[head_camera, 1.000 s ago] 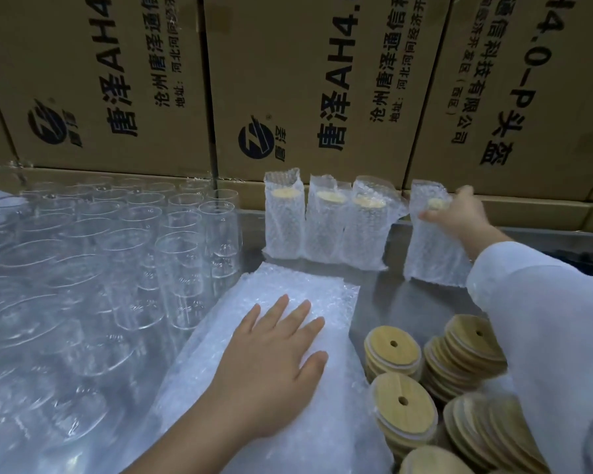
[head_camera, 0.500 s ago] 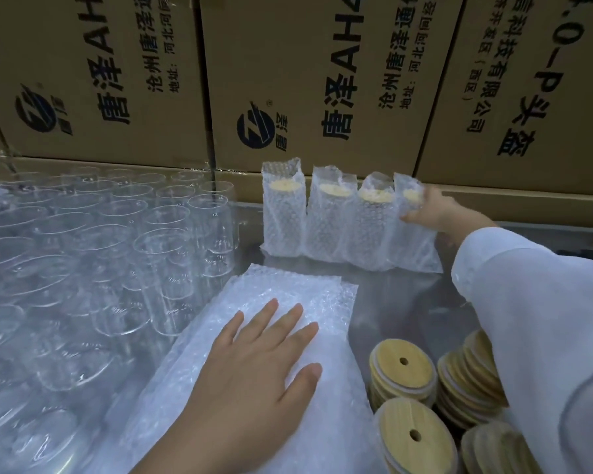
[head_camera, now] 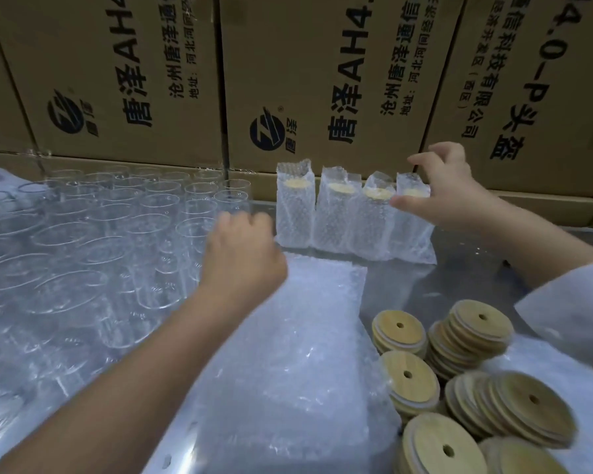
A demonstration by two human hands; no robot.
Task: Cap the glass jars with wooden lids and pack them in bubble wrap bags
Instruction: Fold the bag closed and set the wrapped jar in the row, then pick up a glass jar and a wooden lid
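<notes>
View: head camera, looking forward and down.
Open stock: clear glass jars (head_camera: 158, 217), uncapped and straight-sided, standing upright in a dense block on the left half of the grey metal table top (head_camera: 459, 285).
Packed stock: four bubble-wrapped jars (head_camera: 336, 217), each with a pale wooden lid showing through its open bag mouth. They stand upright in a touching row at back centre, just in front of the cartons.
Last in row: rightmost wrapped jar (head_camera: 409, 227), touching its left neighbour, bag foot splayed on the table.
Bags: flat bubble wrap bags (head_camera: 305, 336), a clear pile lying flat in the centre, between the glass block and the lids.
Lids: round wooden lids (head_camera: 408, 381), light bamboo-coloured discs each with a small centre hole, in several leaning piles at lower right, just beside the bag pile.
Left hand: left hand (head_camera: 243, 254), bare forearm, raised over the right edge of the glass block. The fingers are curled downward and blurred, so whether they grasp a jar cannot be told.
Right hand: right hand (head_camera: 449, 193), at the mouth of the rightmost wrapped jar, fingers spread and loosely bent, gripping nothing. The thumb tip is at the front of the bag top and the other fingers are lifted above it.
Sleeve: white sleeve (head_camera: 575, 302) on the right forearm, at the right edge.
Backdrop: brown cardboard cartons (head_camera: 322, 80) with black Chinese print and a round logo, walling the far side of the table.
</notes>
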